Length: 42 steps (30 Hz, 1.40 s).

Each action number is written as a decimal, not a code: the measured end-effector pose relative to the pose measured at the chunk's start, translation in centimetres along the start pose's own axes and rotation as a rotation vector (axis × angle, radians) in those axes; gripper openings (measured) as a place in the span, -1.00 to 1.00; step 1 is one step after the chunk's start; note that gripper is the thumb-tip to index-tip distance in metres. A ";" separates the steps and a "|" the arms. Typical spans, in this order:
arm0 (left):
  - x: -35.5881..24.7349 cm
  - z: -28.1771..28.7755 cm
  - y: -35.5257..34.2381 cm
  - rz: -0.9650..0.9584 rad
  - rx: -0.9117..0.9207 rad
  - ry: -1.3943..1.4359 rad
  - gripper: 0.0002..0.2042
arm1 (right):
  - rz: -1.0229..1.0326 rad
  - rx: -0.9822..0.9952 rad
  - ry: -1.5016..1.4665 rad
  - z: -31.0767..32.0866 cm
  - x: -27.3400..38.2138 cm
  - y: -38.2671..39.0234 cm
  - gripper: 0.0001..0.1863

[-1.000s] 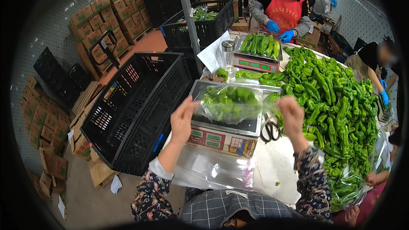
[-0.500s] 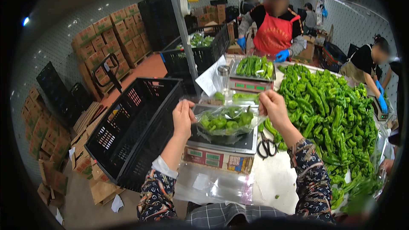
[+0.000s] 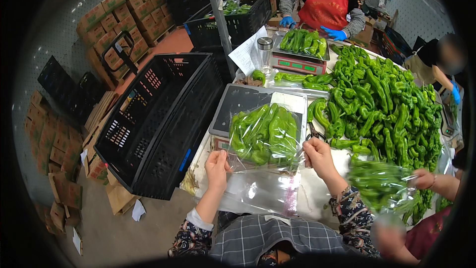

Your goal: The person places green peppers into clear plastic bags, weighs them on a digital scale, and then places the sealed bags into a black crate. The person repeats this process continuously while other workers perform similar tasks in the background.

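A clear plastic bag of green peppers (image 3: pixel 263 134) is stretched between my two hands, over the near part of a weighing scale (image 3: pixel 238 101). My left hand (image 3: pixel 216 169) pinches the bag's near left corner, fingers closed. At its near right edge my right hand (image 3: pixel 320 159) grips the film, also closed. The peppers lie bunched inside, tips pointing away from me. Black-handled scissors (image 3: pixel 314 132) lie just beyond my right hand, partly hidden. Below the bag, flat clear plastic bags (image 3: pixel 258 193) are spread on the table's near edge.
A large heap of green peppers (image 3: pixel 382 99) covers the table's right side. Black crates (image 3: pixel 158 119) stand at left. Across the table, a co-worker in a red apron is by a second scale (image 3: pixel 302 64) with peppers on it. At right, another person's hand (image 3: pixel 424 179) holds a bagged bunch (image 3: pixel 379 183).
My hands have come down and nearer to me with the bag, which now shows its broad side. Another person's hands and a bag of peppers have come in at the lower right.
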State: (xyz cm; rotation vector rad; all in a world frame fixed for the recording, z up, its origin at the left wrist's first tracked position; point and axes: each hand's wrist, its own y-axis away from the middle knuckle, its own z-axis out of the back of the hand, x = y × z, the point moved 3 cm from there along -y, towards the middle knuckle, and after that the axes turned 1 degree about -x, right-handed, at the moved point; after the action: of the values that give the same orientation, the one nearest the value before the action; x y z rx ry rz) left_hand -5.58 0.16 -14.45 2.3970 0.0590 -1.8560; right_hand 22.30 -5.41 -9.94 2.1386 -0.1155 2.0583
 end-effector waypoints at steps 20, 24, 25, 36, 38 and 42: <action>5.5 0.4 -2.4 0.328 0.179 0.289 -0.96 | 0.166 -0.284 0.297 -1.2 -6.7 -1.4 -0.77; 6.0 -0.2 -2.5 0.344 0.198 0.362 -0.91 | -0.088 -0.248 0.003 -1.4 -6.7 -1.0 -0.70; 6.5 0.0 -2.7 0.358 0.201 0.385 -0.88 | -0.205 -0.189 -0.049 -1.6 -6.3 -0.9 -0.71; -1.1 -2.6 1.0 0.150 0.541 0.492 -0.51 | -0.530 0.133 -0.773 -1.6 -5.9 2.0 -0.72; -4.1 -2.7 2.2 -0.091 0.681 0.229 -0.49 | -0.520 0.140 -0.846 -1.2 -6.4 3.0 -0.71; -11.4 -3.9 5.3 -0.804 0.848 -0.582 -0.52 | -0.523 0.034 -0.919 -1.0 -5.0 5.6 -0.70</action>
State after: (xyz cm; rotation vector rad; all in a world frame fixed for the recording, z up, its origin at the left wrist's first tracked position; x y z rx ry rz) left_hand -4.21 -4.25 -2.09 2.2785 0.2630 -3.4815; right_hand 20.16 -11.06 -14.46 2.5843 0.3298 0.7221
